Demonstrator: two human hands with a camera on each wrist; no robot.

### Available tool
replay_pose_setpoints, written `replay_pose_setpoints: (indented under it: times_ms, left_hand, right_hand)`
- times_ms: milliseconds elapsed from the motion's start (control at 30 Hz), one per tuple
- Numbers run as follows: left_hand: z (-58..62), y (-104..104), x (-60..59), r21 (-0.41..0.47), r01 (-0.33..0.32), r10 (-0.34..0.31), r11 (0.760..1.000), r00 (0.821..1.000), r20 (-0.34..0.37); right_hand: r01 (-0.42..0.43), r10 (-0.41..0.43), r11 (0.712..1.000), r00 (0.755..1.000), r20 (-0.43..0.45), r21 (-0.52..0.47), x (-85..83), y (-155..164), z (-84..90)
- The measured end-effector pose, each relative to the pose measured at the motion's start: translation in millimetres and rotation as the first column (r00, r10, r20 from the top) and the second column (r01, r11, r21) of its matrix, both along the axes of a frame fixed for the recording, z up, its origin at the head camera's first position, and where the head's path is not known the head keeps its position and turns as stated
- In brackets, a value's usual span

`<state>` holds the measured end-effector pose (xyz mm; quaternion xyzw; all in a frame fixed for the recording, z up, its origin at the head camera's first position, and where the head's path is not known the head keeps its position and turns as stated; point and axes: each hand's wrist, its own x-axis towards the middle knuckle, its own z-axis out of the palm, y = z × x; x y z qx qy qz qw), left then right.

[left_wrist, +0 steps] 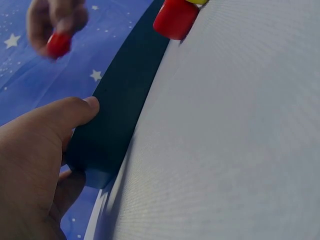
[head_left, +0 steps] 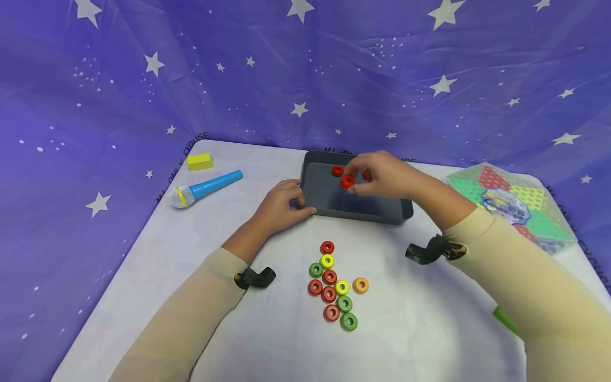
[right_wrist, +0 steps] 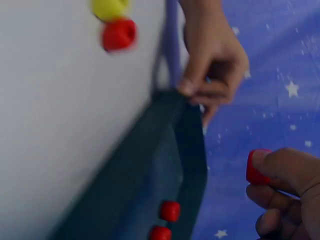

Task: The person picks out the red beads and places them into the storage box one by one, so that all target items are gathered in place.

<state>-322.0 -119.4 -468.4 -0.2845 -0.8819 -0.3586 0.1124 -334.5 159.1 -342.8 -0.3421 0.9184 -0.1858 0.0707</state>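
A dark grey rectangular tray lies near the back of the table. My left hand grips its near left corner, thumb on the rim and fingers round the left side. Over the tray, my right hand pinches a red ring bead between thumb and fingers; the right wrist view shows this red bead too. Inside the tray are a red bead and another red bead, the latter partly hidden by my right hand. Several red, yellow, green and orange ring beads lie loosely grouped in front of the tray.
At the back left are a yellow block and a toy microphone with a blue handle. A clear, many-coloured hexagonal box sits at the right. Part of a green object shows beside my right sleeve.
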Motion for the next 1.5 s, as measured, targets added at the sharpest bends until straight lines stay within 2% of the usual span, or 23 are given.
replay_pose_setpoints:
  times_ms: [200,333,433,633,733,833,1000,1167,1300,1400,1500]
  left_hand:
    - [-1.7,-3,-1.6,-0.008,-0.01,0.01,1.0,1.0,0.002]
    - [-2.9,-5,-1.4,-0.012,-0.003,0.003,1.0,1.0,0.006]
    - [-2.6,-4,-2.1,-0.011,0.01,-0.011,1.0,1.0,-0.006]
    - [1.0,0,-5.1,-0.01,0.026,-0.027,1.0,0.999,-0.03]
    - [1.6,1,-6.2,-0.019,0.026,-0.027,0.999,0.999,-0.033]
    - [1.2,0,-6.3,-0.026,0.025,-0.025,0.999,0.999,-0.035]
    - [-0.5,-4,-4.9,-0.043,0.009,-0.01,0.999,1.0,-0.021]
    - [1.2,-3,-5.5,-0.05,0.003,-0.003,0.999,1.0,-0.017]
    - [1.4,-4,-5.0,-0.044,-0.004,0.004,0.999,1.0,-0.001]
    - [0.8,-3,-3.4,-0.046,-0.012,0.012,0.999,1.0,0.011]
    - [1.2,-1,-1.6,-0.05,-0.017,0.018,0.999,1.0,0.014]
  right_hand:
    - [0.054,-0.055,0.998,0.998,0.026,0.033,-49.1,-22,6.6]
    - [0.064,-0.07,0.994,0.995,0.065,0.086,-77.5,-38,-7.1]
    - [0.072,-0.08,0.987,0.996,0.047,0.143,-94.0,-48,-23.6]
    - [0.121,-0.12,0.947,0.993,-0.021,0.296,-108.7,-64,-49.5]
    - [0.141,-0.136,0.932,0.99,-0.037,0.333,-110.2,-68,-55.8]
    - [0.143,-0.139,0.93,0.99,-0.038,0.337,-109.4,-70,-58.0]
    - [0.143,-0.146,0.948,0.989,-0.011,0.283,-102.2,-68,-49.1]
    - [0.126,-0.122,0.978,0.992,-0.035,0.163,-74.8,-44,-23.6]
    - [0.0,0.003,0.999,0.998,-0.055,0.045,-37.5,-25,-20.6]
    - [-0.122,0.121,0.992,0.992,-0.046,-0.015,-3.2,-12,-30.9]
    - [-0.18,0.179,0.983,0.983,-0.034,-0.026,32.3,-4,-43.1]
